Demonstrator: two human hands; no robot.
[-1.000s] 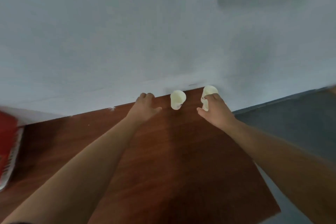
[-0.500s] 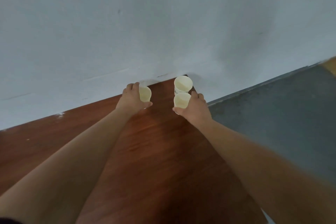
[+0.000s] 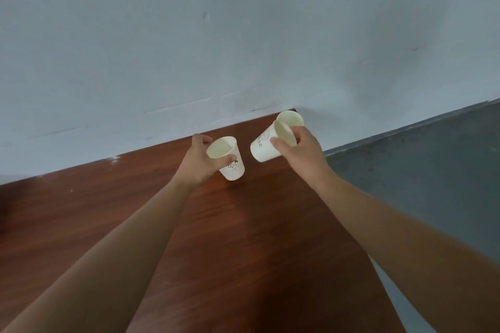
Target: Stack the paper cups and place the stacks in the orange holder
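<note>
My left hand (image 3: 197, 163) grips a white paper cup (image 3: 230, 159) with a dark print, tilted, its mouth facing up and left, just above the wooden table (image 3: 251, 230). My right hand (image 3: 301, 155) grips a second paper cup (image 3: 263, 146), tipped so its base points down and left toward the first cup. A third cup (image 3: 290, 118) shows right behind it at the table's far corner, its lower part hidden by the hand. The two held cups are a small gap apart. No orange holder is in view.
A pale wall (image 3: 243, 35) rises directly behind the table's far edge. The table's right edge runs diagonally, with grey floor (image 3: 422, 176) beyond it. Both forearms stretch across the tabletop.
Both hands have lifted their cups off the table and tilted them toward each other. The right hand's cup now lies on a slant in front of the third cup.
</note>
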